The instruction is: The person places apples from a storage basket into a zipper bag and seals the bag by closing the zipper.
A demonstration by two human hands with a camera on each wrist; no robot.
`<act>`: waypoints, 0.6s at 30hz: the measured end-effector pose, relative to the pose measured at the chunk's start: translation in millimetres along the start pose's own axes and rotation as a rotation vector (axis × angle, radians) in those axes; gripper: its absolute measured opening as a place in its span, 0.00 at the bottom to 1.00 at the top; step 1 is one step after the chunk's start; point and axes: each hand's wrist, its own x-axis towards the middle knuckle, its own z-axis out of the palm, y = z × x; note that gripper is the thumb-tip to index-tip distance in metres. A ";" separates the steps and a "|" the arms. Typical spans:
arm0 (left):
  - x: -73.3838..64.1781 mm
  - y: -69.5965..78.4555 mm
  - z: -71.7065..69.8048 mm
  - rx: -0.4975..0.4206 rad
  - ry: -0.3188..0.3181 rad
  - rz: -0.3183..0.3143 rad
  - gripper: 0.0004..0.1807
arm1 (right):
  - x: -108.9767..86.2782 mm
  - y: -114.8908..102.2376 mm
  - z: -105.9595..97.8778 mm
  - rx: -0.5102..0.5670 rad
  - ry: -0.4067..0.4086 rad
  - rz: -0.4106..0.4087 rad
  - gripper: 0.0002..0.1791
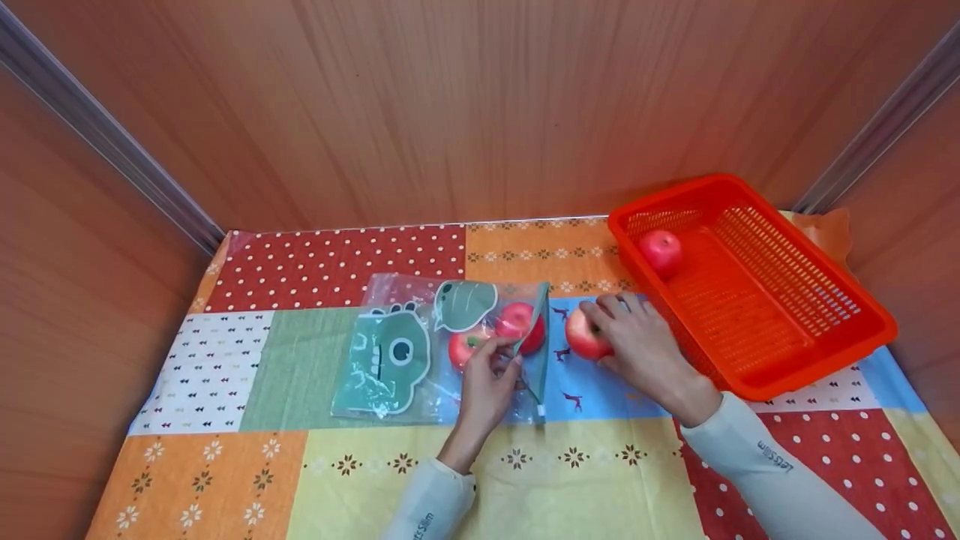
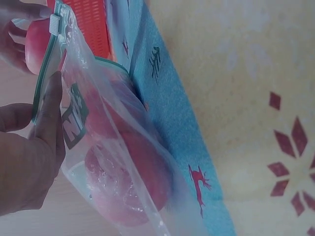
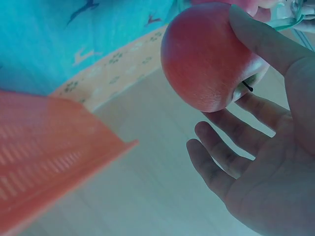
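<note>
A clear zip bag [image 1: 442,397] with a green cartoon print lies on the cloth, its green-edged mouth facing right. Inside it are two red apples [image 1: 517,321], which show through the plastic in the left wrist view. My left hand [image 1: 487,386] pinches the bag's upper edge at the mouth between thumb and fingers and lifts it. Just right of the mouth, my right hand [image 1: 637,345] grips another apple [image 3: 211,59] between thumb and fingertips, stem toward the palm. The white slider [image 2: 55,24] sits at one end of the zip.
An orange-red plastic basket [image 1: 750,390] stands at the right, with one apple [image 1: 661,252] in its far left corner. A patchwork cloth [image 1: 360,480] covers the table. Wood-patterned panels [image 1: 450,112] enclose the back and both sides.
</note>
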 end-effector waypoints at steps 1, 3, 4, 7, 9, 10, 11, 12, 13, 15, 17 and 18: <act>-0.2 0.1 0.0 -0.003 0.000 0.002 0.14 | 0.3 -1.5 0.9 0.004 -0.005 0.000 0.48; -0.7 0.3 -0.1 -0.007 0.001 0.006 0.14 | 1.1 -4.7 2.6 0.020 -0.017 -0.001 0.48; -0.7 0.2 -0.2 -0.009 0.000 0.010 0.14 | 1.4 -6.1 3.6 0.028 -0.025 -0.001 0.48; -1.0 0.9 -0.2 -0.007 0.001 0.003 0.14 | 2.1 -10.3 6.7 0.056 -0.045 0.001 0.47; -0.8 0.7 -0.3 -0.010 0.000 0.003 0.14 | 2.4 -12.9 9.2 0.072 -0.049 0.005 0.46; -0.7 0.9 -0.2 -0.007 0.002 -0.001 0.14 | 2.5 -14.1 10.4 0.077 -0.051 0.007 0.47; -0.6 1.1 0.0 -0.004 0.003 -0.003 0.14 | 2.5 -15.2 11.6 0.081 -0.051 0.009 0.47; -0.4 0.7 0.0 -0.004 0.004 -0.001 0.14 | 2.4 -16.3 12.7 0.085 -0.050 0.009 0.48; -0.3 0.6 0.0 -0.003 0.005 0.002 0.14 | 2.5 -17.3 13.8 0.088 -0.049 0.007 0.48; -0.1 -0.2 0.2 -0.001 0.006 0.013 0.13 | 2.6 -18.8 16.3 0.093 -0.041 0.000 0.49; -0.2 -0.1 0.2 0.003 0.008 0.013 0.13 | 3.1 -20.0 18.7 0.098 -0.031 -0.010 0.48; -0.2 -0.4 0.2 0.003 0.008 0.016 0.13 | 3.4 -20.4 20.0 0.100 -0.025 -0.015 0.48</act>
